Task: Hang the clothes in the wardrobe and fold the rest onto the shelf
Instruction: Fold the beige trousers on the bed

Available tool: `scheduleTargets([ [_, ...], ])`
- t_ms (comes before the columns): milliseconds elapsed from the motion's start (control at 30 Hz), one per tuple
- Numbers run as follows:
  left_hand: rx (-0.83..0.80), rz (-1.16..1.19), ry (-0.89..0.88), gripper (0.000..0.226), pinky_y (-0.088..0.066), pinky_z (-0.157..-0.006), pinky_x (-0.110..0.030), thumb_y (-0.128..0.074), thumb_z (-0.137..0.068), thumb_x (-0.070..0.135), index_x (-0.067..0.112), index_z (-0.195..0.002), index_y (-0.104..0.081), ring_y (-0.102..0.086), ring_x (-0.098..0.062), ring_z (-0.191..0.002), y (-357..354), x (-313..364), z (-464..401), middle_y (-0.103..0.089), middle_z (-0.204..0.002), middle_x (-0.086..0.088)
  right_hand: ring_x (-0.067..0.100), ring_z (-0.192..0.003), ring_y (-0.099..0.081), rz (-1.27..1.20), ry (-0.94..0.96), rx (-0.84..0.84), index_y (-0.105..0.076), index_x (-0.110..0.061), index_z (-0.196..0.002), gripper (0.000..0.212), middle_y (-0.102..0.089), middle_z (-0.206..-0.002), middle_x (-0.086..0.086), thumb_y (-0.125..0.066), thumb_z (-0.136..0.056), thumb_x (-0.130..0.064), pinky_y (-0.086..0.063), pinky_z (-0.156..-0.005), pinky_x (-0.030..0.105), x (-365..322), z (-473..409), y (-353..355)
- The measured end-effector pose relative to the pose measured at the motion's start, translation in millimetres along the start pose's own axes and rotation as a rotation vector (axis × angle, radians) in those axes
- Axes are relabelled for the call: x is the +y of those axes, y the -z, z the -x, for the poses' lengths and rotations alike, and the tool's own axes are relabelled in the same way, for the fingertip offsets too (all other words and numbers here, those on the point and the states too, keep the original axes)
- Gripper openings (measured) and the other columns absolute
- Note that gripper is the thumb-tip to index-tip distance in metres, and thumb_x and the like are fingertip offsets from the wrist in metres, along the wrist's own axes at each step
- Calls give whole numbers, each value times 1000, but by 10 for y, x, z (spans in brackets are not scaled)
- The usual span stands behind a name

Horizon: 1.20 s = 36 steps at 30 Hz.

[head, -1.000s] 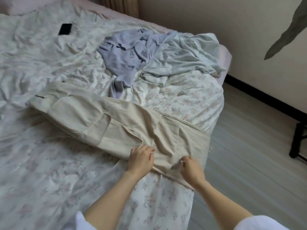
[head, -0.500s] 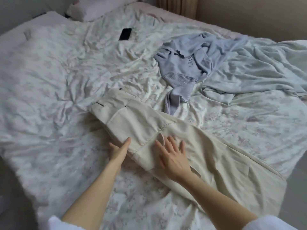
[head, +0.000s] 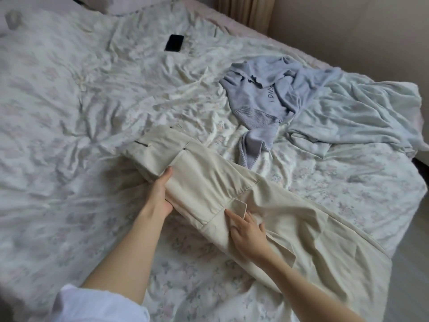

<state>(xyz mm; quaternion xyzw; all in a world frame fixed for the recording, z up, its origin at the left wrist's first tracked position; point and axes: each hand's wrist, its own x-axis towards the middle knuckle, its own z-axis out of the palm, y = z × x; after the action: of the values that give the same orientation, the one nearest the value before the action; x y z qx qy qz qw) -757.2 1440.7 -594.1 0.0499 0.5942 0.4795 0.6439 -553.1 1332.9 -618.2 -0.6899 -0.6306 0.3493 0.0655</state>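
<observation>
Left hand (head: pixel 160 196) has slid up the beige trousers (head: pixel 232 191) toward the waistband, thumb on top, fingers tucked under the near edge, gripping it. Right hand (head: pixel 248 231) moved little: flat on the trousers, fingers straight. Trousers lie across the bed (head: pixel 58 135); beyond them a lilac sweatshirt (head: pixel 257 94), pale green garment (head: pixel 359 112), black phone (head: pixel 174 43). Beige wall (head: pixel 348 26) beyond the bed.

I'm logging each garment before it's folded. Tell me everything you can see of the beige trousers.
The beige trousers look like plain woven cotton, with stitched seams, a dark buttonhole near the waistband and a small flap. They lie flattened and creased, diagonally across the floral bedsheet, waist toward the bed's middle. The left hand grips their near edge; the right hand rests flat on them.
</observation>
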Motion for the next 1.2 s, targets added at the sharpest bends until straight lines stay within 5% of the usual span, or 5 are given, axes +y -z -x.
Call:
scheduleTargets([
  [233, 40, -617, -683, 37, -42, -98, -34, -58, -90, 7, -6, -123, -48, -53, -33, -117, -428, 143, 498, -55, -124, -21, 19, -112, -55, -655, -272, 429, -64, -12, -113, 31, -62, -118, 4, -41, -93, -6, -42, -93, 25, -234, 59, 554],
  [600, -825, -1699, -1388, 60, -51, -79, -30, -48, -73, 11, 42, -123, -58, -64, -23, -99, -931, -1016, 1741, -63, -120, -2, 25, -90, -70, -1764, -173, 511, -78, -19, -87, 54, -73, -97, 8, -41, -86, -59, -59, -71, 36, 743, 1105, 1780],
  [900, -1005, -2241, -1491, 55, -56, -81, -41, -33, -73, 18, 46, -102, -69, -67, -17, -101, -924, -1485, 1873, -68, -115, 5, 30, -110, -62, -1807, -383, 212, -59, -16, -125, 70, -64, -121, 13, -45, -80, -68, -55, -79, 41, 1532, 1564, 1464],
  [1067, -835, -2337, -1600, 43, -54, -84, -49, -40, -79, 18, 35, -100, -73, -66, -24, -104, -712, -1276, 1628, -67, -118, -4, 16, -68, -70, -1465, -530, 207, -63, -12, -108, 22, -73, -81, 3, -59, -87, -9, -54, -52, 29, 1390, 1332, 1141],
  [1200, -559, -2267, -1630, 48, -50, -87, -55, -39, -79, 7, 26, -109, -72, -63, -32, -108, -445, -1013, 1434, -64, -121, -12, 18, -82, -68, -1402, -365, 322, -58, -11, -110, 26, -71, -92, 5, -48, -91, 3, -57, -66, 31, 1027, 1016, 935],
])
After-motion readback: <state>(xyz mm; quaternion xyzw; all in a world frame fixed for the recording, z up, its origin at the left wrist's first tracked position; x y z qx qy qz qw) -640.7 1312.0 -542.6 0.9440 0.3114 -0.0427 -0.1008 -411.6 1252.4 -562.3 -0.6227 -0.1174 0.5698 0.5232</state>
